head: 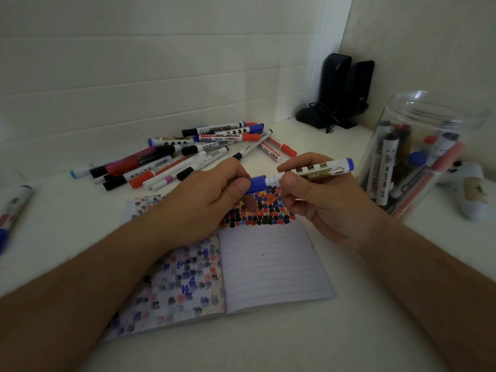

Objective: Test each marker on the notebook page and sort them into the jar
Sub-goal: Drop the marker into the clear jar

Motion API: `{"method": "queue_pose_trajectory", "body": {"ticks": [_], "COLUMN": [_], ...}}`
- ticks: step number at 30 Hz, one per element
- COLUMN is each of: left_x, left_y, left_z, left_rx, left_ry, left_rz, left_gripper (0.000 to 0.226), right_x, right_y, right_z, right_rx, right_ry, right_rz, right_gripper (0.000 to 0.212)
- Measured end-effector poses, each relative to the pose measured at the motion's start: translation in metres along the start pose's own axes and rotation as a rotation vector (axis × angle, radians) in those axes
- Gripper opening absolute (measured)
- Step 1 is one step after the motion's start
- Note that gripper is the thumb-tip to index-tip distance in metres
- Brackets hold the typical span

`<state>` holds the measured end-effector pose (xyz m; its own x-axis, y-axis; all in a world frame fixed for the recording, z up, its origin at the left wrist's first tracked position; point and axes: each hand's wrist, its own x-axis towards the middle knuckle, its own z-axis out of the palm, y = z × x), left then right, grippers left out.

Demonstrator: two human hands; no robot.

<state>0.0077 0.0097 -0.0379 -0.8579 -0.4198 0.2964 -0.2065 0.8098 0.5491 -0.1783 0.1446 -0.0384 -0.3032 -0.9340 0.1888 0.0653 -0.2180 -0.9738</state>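
Observation:
An open lined notebook (271, 267) lies on the white table, its pages marked with red, blue and black blots. Above it my right hand (319, 200) grips a blue whiteboard marker (319, 169) by its barrel, held level. My left hand (204, 200) pinches that marker's blue cap (256, 183) at the tip end; the cap sits against the marker's white neck. A clear plastic jar (418, 157) stands open at the right with several markers inside. A pile of loose markers (188, 157) lies behind the notebook.
Two black speakers (346, 87) with a cable stand in the back corner. One more marker (13, 210) lies at the far left edge. A white object (472, 194) rests beside the jar at the right. Tiled walls close off the back and right.

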Motion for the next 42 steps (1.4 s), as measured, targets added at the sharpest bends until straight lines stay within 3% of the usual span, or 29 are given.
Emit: {"method": "queue_pose_trajectory", "body": {"ticks": [2,5,10,14,16,18,19,21,23,26,29,32,35,38,42], "left_x": [-0.001,0.0,0.0,0.002,0.002,0.002,0.002,0.001,0.001,0.001,0.002,0.002,0.0,0.001,0.003], "left_y": [0.002,0.004,0.001,-0.003,-0.006,-0.007,-0.007,-0.004,-0.003,-0.003,-0.004,-0.003,-0.002,-0.003,0.0], "left_z": [-0.001,-0.001,0.001,0.0,-0.001,-0.001,0.0,0.002,0.004,0.002,0.001,0.0,0.0,0.001,0.003], "left_rx": [-0.012,-0.049,-0.004,-0.021,-0.045,-0.062,-0.06,-0.052,-0.072,-0.082,-0.089,-0.052,-0.011,-0.047,-0.136], "left_ry": [0.011,0.029,0.02,0.058,0.09,0.119,0.126,0.125,0.12,0.086,0.094,0.101,0.129,0.207,0.353], "left_rz": [0.009,0.006,0.005,-0.035,-0.052,-0.063,-0.062,-0.052,-0.069,-0.109,-0.116,-0.097,-0.022,0.031,0.069], "left_gripper": [0.022,0.027,0.016,0.016,0.013,0.012,0.012,0.016,0.019,0.024,0.026,0.025,0.034,0.03,0.019], "right_x": [0.0,0.0,0.0,0.002,0.003,0.001,0.0,-0.002,-0.003,-0.003,-0.001,-0.003,-0.006,-0.005,-0.004], "right_y": [-0.002,-0.002,-0.002,-0.001,-0.002,-0.002,-0.001,-0.001,0.0,0.005,0.01,0.01,0.01,0.003,-0.022], "right_z": [0.001,-0.002,0.0,0.003,0.0,-0.006,-0.01,-0.01,-0.003,0.007,0.011,0.014,0.019,0.023,0.023], "right_rx": [0.066,0.135,0.065,-0.023,-0.083,-0.302,-0.532,-0.956,-1.093,-1.221,-1.212,-1.093,-0.841,-0.787,-0.654], "right_ry": [0.01,0.025,0.024,0.063,0.118,0.173,0.167,0.054,-0.03,-0.001,0.048,0.054,0.062,0.124,0.233], "right_rz": [0.037,0.079,0.091,0.081,0.047,-0.039,-0.094,-0.145,-0.166,-0.304,-0.352,-0.272,-0.178,-0.185,-0.262], "right_gripper": [0.019,0.026,0.025,0.005,0.012,0.02,0.019,0.016,0.02,0.029,0.032,0.034,0.012,0.005,0.019]}}
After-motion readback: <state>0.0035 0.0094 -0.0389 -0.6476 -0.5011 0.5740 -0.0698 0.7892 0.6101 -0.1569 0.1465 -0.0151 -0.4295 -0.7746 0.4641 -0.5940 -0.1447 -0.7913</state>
